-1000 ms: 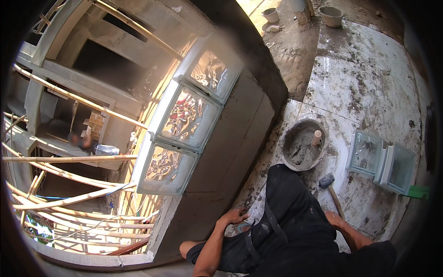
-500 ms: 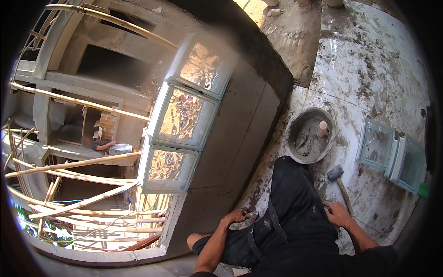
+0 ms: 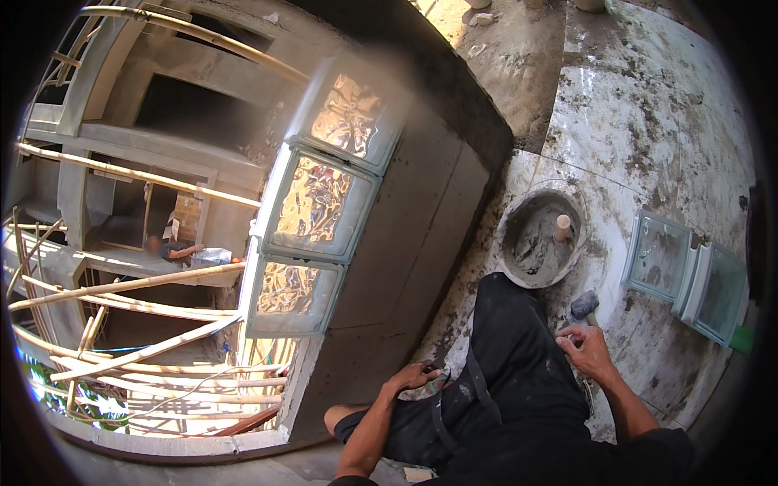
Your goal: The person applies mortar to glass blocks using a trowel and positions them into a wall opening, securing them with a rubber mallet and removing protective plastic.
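Note:
My left hand point(image 3: 413, 376) rests by my left thigh close to the wall, its fingers curled near a small greenish bit; what they hold, if anything, is too small to make out. My right hand point(image 3: 587, 351) is beside my right knee with thumb and fingertips pinched together. I cannot make out anything between them. It covers most of the handle of a hammer point(image 3: 583, 305) with a dark head, lying on the floor. In front of my knee stands a round bucket point(image 3: 504, 257) of wet grey mortar point(image 3: 531, 243), a wooden handle point(image 3: 562, 228) sticking up from it.
To the left, several glass blocks point(image 3: 312, 202) stand in a row on the grey wall point(image 3: 389, 235). Two loose glass blocks point(image 3: 658, 253) lie on the stained floor at right. Bamboo poles point(image 3: 154, 287) cross outside, where another person point(image 3: 180, 252) is at work.
My right hand has lifted and moved forward toward the hammer's head, its fingers now pinched. The left hand has hardly moved. My view has shifted slightly.

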`<action>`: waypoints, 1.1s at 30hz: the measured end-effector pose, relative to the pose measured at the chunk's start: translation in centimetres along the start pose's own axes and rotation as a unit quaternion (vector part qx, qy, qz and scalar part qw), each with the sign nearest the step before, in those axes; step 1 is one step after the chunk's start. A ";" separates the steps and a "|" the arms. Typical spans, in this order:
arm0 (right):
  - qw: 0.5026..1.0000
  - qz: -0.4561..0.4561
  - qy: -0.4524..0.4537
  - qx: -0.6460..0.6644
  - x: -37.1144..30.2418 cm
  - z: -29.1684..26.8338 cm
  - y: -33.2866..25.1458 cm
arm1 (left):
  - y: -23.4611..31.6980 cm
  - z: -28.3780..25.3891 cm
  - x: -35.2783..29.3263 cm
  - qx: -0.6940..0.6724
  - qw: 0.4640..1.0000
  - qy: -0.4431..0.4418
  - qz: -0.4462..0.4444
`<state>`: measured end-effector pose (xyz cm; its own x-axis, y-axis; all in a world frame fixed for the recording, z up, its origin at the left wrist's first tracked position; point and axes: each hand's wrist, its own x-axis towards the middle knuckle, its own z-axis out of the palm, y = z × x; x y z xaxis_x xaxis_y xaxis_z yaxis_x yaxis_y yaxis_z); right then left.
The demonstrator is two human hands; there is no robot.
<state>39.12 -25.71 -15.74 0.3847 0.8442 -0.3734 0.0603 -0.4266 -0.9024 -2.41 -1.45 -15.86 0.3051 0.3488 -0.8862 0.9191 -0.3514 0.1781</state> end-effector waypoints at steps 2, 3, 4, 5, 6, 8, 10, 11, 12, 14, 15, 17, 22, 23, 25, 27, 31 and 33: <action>1.000 -0.016 0.011 0.010 1.2 0.5 0.0 | -1.1 0.4 0.4 0.025 0.999 0.025 0.004; 0.999 -0.026 0.023 0.022 1.7 0.6 -0.2 | -1.7 0.6 0.6 0.021 0.999 0.030 0.005; 0.998 -0.019 0.041 0.041 2.0 0.5 -2.0 | -2.2 1.0 0.9 0.005 0.999 0.034 0.017; 0.998 -0.023 0.038 0.034 2.7 0.7 -2.9 | -2.1 1.2 1.0 -0.010 0.999 0.036 0.031; 0.996 -0.036 0.050 0.069 3.4 1.1 -3.4 | -2.2 1.3 0.9 -0.018 0.999 0.040 0.032; 0.991 -0.050 0.064 0.107 4.8 1.2 -5.9 | -0.4 0.4 0.5 -0.019 0.997 0.032 0.066; 0.979 -0.108 0.069 0.157 7.3 2.3 -7.8 | 3.4 -2.2 -2.2 -0.002 0.997 0.032 0.069; 0.967 -0.131 0.059 0.208 9.2 3.1 -8.3 | 6.2 -4.6 -4.8 0.023 0.997 0.027 0.063; 0.959 -0.141 0.052 0.239 11.0 4.0 -9.8 | 8.8 -7.0 -8.4 -0.039 0.990 0.062 0.120; 0.942 -0.169 0.046 0.286 15.1 5.3 -13.2 | 14.0 -13.5 -16.0 -0.147 0.952 0.146 0.227; 0.935 -0.188 0.057 0.295 17.5 5.2 -14.6 | 16.1 -17.3 -18.8 -0.172 0.917 0.219 0.287; 0.916 -0.218 0.064 0.332 21.4 6.8 -19.1 | 16.8 -24.0 -24.1 -0.132 0.831 0.433 0.324; 0.900 -0.290 0.018 0.325 28.5 12.7 -26.4 | 15.2 -43.8 -29.2 -0.002 0.693 0.666 0.275; 0.904 -0.289 0.008 0.314 29.3 13.8 -27.2 | 13.0 -47.8 -28.4 0.030 0.724 0.638 0.260; 0.902 -0.285 0.033 0.322 31.3 14.1 -27.2 | 16.4 -50.9 -26.0 -0.022 0.826 0.536 0.174; 0.906 -0.284 0.043 0.309 31.8 14.8 -27.3 | 15.8 -52.7 -22.4 0.025 0.851 0.509 0.128; 0.912 -0.277 0.076 0.292 32.6 15.4 -27.2 | 13.6 -54.7 -15.4 -0.029 0.878 0.419 0.231; 0.920 -0.266 0.089 0.275 32.5 15.0 -27.1 | 15.5 -53.6 -15.8 -0.015 0.894 0.422 0.151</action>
<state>36.19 18.16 -6.59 0.5830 0.7987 0.1488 -0.1733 0.3012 -0.9377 20.35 34.18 23.78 0.6087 0.7770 -0.1605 0.7653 -0.5217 0.3770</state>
